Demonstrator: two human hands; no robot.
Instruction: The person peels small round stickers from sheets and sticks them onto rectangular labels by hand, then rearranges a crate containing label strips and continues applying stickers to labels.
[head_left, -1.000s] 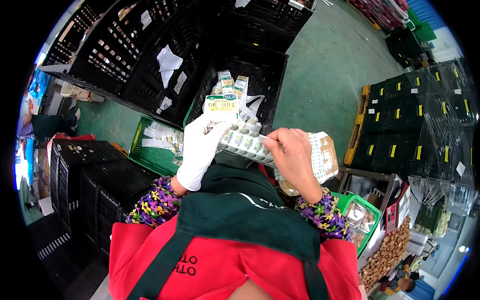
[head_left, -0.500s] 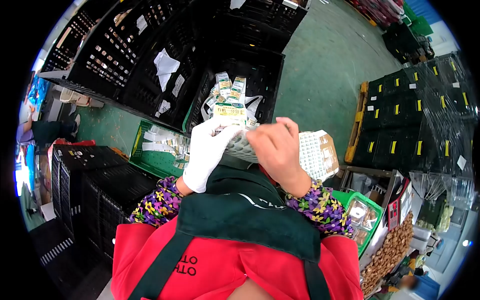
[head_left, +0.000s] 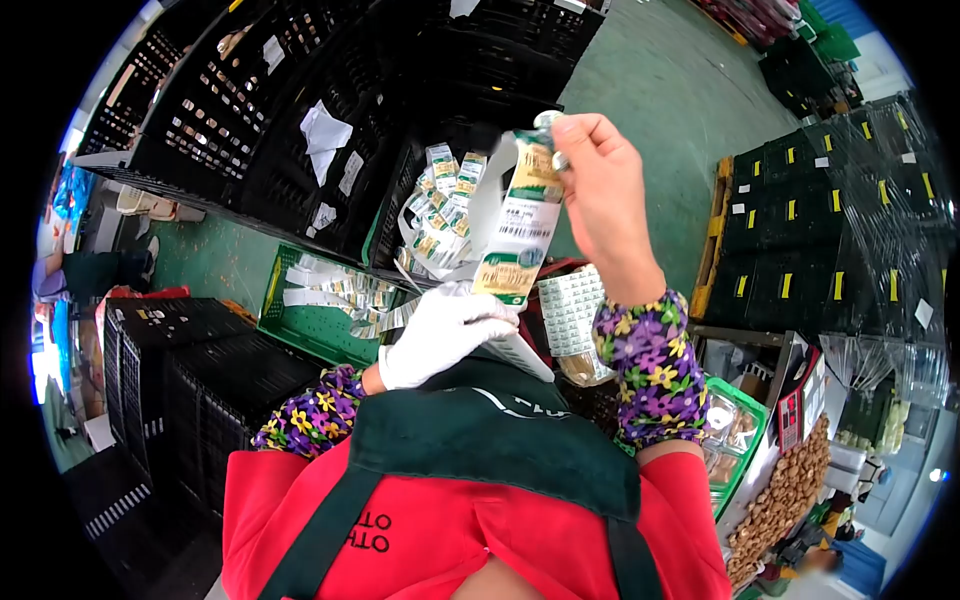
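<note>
Label strip [head_left: 525, 215] pulled up between both hands, centre of frame.
Gloved left hand [head_left: 447, 335] is curled closed on the lower end, pale sheet [head_left: 522, 356] poking out underneath; bare right hand [head_left: 608, 185] pinches the top end, small round sticker [head_left: 547, 118] at its fingertips. Probably stretched so the printed faces sit flat. Beyond, loose labels [head_left: 447, 215] pile up in a black crate [head_left: 480, 134], likely parked there to contain slack; more strips [head_left: 340, 288] in the green crate [head_left: 296, 327], left of centre. Lower right: worktop [head_left: 746, 497] with brown produce [head_left: 785, 500]. Farther: green floor [head_left: 650, 110], film-wrapped crate stack [head_left: 800, 240] on a pallet [head_left: 713, 245], right edge.
</note>
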